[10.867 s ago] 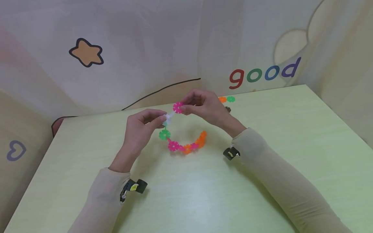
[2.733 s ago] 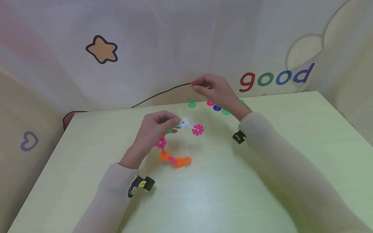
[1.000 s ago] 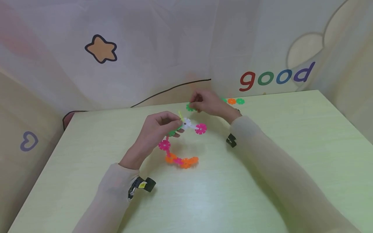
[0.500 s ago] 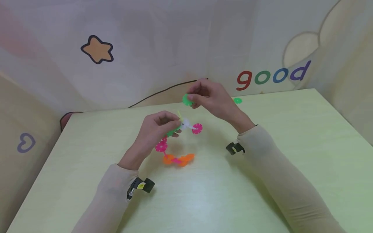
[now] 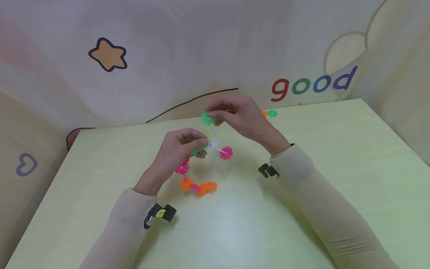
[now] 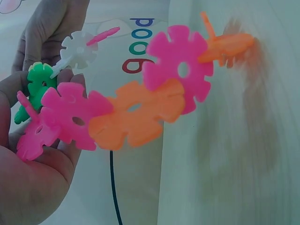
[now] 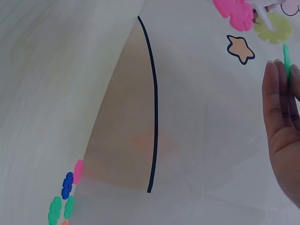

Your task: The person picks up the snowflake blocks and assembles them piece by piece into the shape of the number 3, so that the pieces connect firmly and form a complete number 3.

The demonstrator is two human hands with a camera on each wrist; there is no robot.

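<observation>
My left hand [image 5: 173, 155] pinches a chain of notched plastic snowflake discs near its upper end. A white disc [image 5: 212, 144], a yellow disc [image 5: 208, 133] seen edge-on and a pink disc [image 5: 226, 152] project past the fingertips. Below the hand hang more pink discs [image 6: 75, 115] and orange discs [image 5: 201, 188]. A green disc [image 6: 41, 84] of the chain is partly covered by the fingers. Between thumb and fingers, my right hand [image 5: 240, 116] pinches a loose green disc [image 5: 207, 118]. It is just above the yellow disc, with a small gap between them in the right wrist view.
Along the table's back edge lie loose discs, among them a green one [image 5: 272, 113], partly behind my right arm. The right wrist view shows a pink [image 7: 78, 171] and a blue disc [image 7: 67, 185] there. A printed curtain [image 5: 181, 56] stands behind the pale table [image 5: 228, 231].
Earlier my right hand held the pink disc at the chain. It then picked a green disc off the table's back and brought it left, over the yellow disc. My left hand keeps the chain.
</observation>
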